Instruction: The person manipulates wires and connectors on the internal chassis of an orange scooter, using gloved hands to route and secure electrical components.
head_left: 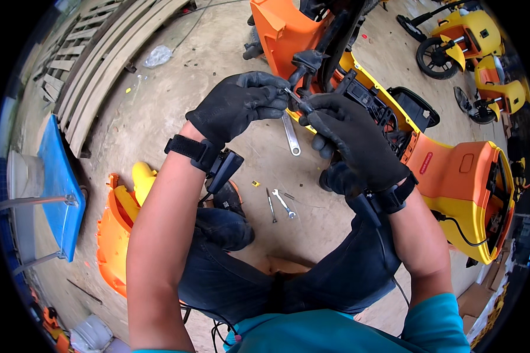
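In front of the orange scooter body, both of my black-gloved hands are raised close together. My right hand (359, 141) is closed around a slim tool with a silver shaft (294, 97), which points up and left. At the shaft's tip, the fingers of my left hand (241, 106) are pinched together; whatever they hold there is too small to make out. Below the hands a large ring-ended wrench (291, 135) lies on the floor. Closer to my feet are a smaller wrench (284, 203) and a thin metal rod (271, 205).
A partly dismantled orange and yellow scooter (291, 35) stands ahead, its yellow-orange rear section (459, 182) at right. Orange panels (113, 235) lie by my left arm. Wooden pallets (100, 65), a blue board (62, 188) and parked yellow scooters (471, 35) stand farther out.
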Demonstrator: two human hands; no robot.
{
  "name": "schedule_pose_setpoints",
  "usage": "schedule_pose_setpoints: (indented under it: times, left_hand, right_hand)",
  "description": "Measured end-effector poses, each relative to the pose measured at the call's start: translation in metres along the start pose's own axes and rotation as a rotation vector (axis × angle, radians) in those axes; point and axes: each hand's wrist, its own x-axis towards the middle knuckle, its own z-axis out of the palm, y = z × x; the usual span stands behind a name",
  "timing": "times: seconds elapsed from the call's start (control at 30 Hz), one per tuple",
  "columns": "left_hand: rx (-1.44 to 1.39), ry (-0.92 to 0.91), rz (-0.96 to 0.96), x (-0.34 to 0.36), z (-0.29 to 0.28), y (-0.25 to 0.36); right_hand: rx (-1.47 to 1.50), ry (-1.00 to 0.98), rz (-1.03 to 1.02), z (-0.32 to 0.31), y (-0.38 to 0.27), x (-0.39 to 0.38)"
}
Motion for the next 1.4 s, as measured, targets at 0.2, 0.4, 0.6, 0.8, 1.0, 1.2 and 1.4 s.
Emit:
schedule_pose_setpoints:
  times: [0.2,0.4,0.6,0.8,1.0,1.2,1.4]
  left_hand:
    - [0.03,-0.021,0.013,-0.002,0.002,0.007]
    - [0.127,0.019,-0.002,-0.004,0.006,0.009]
    - [0.261,0.034,0.007,-0.006,0.009,0.013]
    - [0.347,0.054,0.003,-0.004,0.01,0.014]
    - [0.339,0.06,0.014,-0.004,0.009,0.015]
    - [0.197,0.07,0.024,-0.004,0.012,0.013]
    - [0.004,0.027,0.006,-0.001,0.01,0.007]
  right_hand:
    - [-0.054,0.002,-0.034,0.001,0.002,0.001]
    - [-0.048,0.002,-0.056,0.004,0.004,-0.005]
    - [-0.061,-0.017,-0.047,0.003,0.005,-0.005]
    - [-0.059,-0.037,-0.02,0.002,0.012,0.0]
    - [0.042,-0.063,0.029,0.007,0.016,0.002]
    - [0.147,-0.057,0.044,0.012,0.027,0.006]
    - [-0.012,-0.068,-0.054,0.009,0.027,0.009]
